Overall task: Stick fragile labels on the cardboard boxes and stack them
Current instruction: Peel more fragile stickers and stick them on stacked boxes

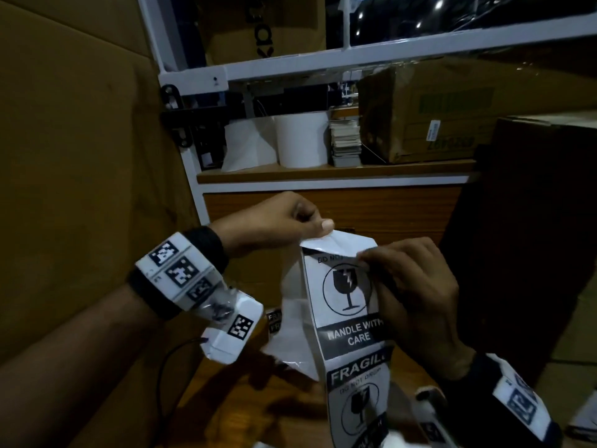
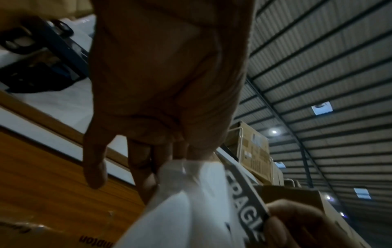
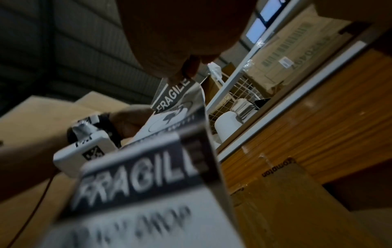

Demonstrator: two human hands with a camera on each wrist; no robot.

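The strip of fragile labels point(image 1: 347, 305) hangs in the lower centre of the head view, held up in the air between both hands, its long axis running near upright from the peeled top edge down and out of the bottom of the frame; the topmost label shows the broken-glass sign and "HANDLE WITH CARE", and a second label follows below it. The white backing paper point(image 1: 342, 242) curls away at the top; the left hand point(image 1: 277, 223), just upper left of the strip, pinches that backing corner between thumb and curled fingers; the right hand point(image 1: 410, 286), just right of the strip, pinches the top right corner of the label itself, its fingers bent round the edge. In the left wrist view the "FRAGILE" band is seen parting from the white sheet, so the peel looks begun but not done.

The coming move, as I judge it, turns on this: label and backing share one top edge, the two grips sit side by side on it, and the strip hangs below both; the hands should part along the long axis, the right one being nearer the printed face.

A cardboard box point(image 1: 74, 156) fills the left of the frame; another box point(image 1: 429, 121) and white rolls point(image 1: 302, 139) stand on the shelf point(image 1: 336, 171) above centre.
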